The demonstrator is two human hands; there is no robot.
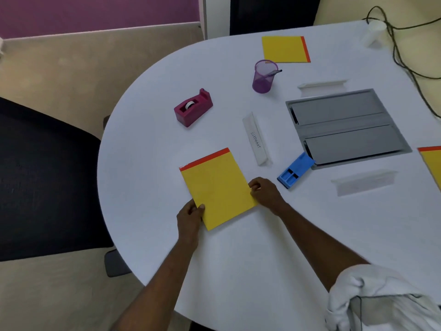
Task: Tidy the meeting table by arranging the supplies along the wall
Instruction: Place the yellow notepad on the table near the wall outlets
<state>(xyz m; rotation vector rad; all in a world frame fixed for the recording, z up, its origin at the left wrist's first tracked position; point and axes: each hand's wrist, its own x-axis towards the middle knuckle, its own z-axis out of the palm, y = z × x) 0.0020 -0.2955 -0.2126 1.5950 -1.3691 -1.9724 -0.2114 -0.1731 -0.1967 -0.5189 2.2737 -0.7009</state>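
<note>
Both hands, left hand (189, 217) and right hand (265, 193), grip the near yellow notepad (216, 187) on the white table (148, 130).

Three yellow pads (218, 187), perhaps three name cards (256, 139), one cup (264, 76), one dispenser (193, 108).

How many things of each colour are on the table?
Yellow notepads: 3
White name cards: 3
Purple pen cup: 1
Magenta tape dispenser: 1
Blue holder: 1
White cup: 1
Total: 10
</note>
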